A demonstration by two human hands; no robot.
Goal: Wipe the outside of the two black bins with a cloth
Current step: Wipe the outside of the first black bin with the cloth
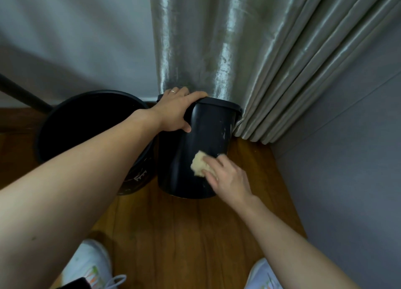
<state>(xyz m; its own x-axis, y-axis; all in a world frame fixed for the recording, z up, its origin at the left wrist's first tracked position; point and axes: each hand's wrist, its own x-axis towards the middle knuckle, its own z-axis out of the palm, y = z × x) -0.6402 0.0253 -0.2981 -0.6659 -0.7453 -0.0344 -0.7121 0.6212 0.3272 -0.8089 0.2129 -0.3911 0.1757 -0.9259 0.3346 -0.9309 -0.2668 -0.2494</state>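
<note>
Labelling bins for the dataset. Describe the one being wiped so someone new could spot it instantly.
Start at the shiny grey curtain in the room's corner; two black bins stand on the wooden floor at its foot. The target is the smaller bin, nearest the curtain. Unlike the wider bin beside it, the left hand grips its rim and the right hand presses a yellowish cloth on its side.

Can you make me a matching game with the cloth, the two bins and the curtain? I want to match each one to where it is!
1. cloth
2. smaller bin
3. bigger bin
4. curtain

A. hangs behind the bins
B. under the right hand, against a bin's side
C. on the floor, untouched
D. left hand holds its rim

Pairs: 1-B, 2-D, 3-C, 4-A
</note>
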